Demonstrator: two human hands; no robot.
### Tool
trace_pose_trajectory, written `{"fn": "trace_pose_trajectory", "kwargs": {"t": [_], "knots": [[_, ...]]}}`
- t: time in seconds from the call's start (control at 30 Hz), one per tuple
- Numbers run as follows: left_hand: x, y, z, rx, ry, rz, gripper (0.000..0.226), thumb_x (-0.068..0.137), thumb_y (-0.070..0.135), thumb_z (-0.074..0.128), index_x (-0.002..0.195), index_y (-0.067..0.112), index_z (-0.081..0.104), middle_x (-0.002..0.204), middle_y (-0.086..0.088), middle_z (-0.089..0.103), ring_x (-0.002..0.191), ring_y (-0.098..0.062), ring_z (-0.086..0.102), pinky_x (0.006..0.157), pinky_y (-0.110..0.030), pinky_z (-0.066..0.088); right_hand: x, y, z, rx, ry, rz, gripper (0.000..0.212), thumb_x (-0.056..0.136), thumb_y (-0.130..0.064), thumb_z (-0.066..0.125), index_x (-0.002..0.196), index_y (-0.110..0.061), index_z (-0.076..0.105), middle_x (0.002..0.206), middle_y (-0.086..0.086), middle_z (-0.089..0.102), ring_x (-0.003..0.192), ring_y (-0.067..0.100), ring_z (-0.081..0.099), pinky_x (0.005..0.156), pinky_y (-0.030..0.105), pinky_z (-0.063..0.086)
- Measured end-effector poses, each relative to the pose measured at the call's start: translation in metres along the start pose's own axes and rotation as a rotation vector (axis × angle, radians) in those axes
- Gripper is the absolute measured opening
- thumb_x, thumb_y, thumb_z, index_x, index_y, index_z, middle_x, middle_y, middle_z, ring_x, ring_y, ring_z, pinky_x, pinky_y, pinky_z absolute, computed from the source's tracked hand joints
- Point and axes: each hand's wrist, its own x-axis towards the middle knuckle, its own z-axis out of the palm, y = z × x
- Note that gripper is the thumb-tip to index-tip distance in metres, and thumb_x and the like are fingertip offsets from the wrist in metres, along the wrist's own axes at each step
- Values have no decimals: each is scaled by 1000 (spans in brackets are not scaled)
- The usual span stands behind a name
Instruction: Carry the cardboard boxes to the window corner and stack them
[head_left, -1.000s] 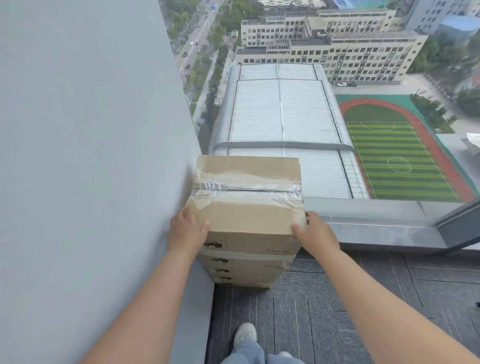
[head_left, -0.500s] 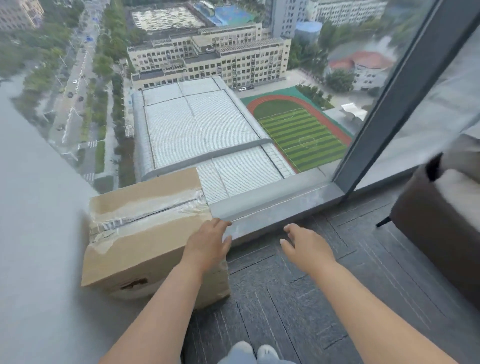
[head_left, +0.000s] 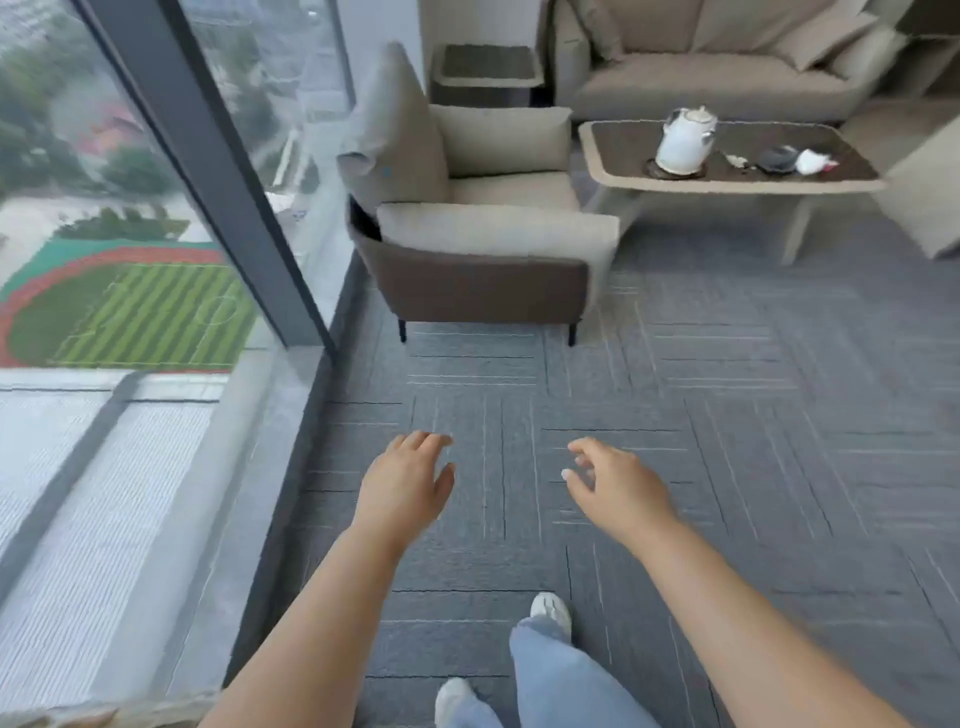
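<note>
Left the stack, turned toward the armchair (head_left: 493, 234). Held nothing in left hand (head_left: 402, 486) or right hand (head_left: 618, 488), fingers loose; likely off for another box.

Blurred tan cardboard box (head_left: 130, 714) sliver, lower-left edge of view

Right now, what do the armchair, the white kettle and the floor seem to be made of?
Armchair: matte woven fabric on the beige cushions, judging by soft, dull surfaces; the brown outer shell could be fabric or leather. White kettle: glossy, with highlights, so ceramic or enamelled metal. Floor: grey carpet tiles, shown by square seams and ribbed line patterns.
</note>
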Motion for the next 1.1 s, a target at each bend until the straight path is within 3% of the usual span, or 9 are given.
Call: {"fn": "trace_pose_trajectory", "kwargs": {"t": [0.27, 0.53, 0.8, 1.1], "knots": [[61, 161, 53, -20, -128, 468, 35, 94, 27, 48, 126, 15, 54, 123, -1, 59, 113, -25, 55, 86, -34, 46, -82, 148, -42, 91, 192, 470, 38, 94, -36, 47, 130, -24, 47, 125, -5, 61, 110, 19, 59, 85, 32, 49], [98, 317, 111, -37, -201, 699, 35, 93, 27, 49, 126, 16, 54, 124, -1, 59, 115, -22, 54, 87, -35, 47, -137, 272, -72, 145, 285, 719, 39, 94, -37, 46, 131, -24, 46, 124, -7, 61, 109, 15, 60, 84, 31, 48], [142, 400, 145, -71, -189, 643, 33, 91, 28, 54, 121, 15, 57, 124, 2, 57, 108, -20, 58, 77, -31, 48, -118, 370, -120, 196, 236, 755, 40, 94, -37, 46, 132, -23, 45, 123, -5, 60, 107, 16, 60, 83, 32, 51], [260, 460, 185, -40, -217, 547, 35, 91, 29, 53, 123, 15, 55, 123, 0, 58, 112, -21, 56, 80, -33, 49, 21, 455, -208, 172, 275, 617, 40, 94, -36, 47, 131, -22, 45, 124, -3, 61, 107, 18, 60, 83, 35, 52]]}}
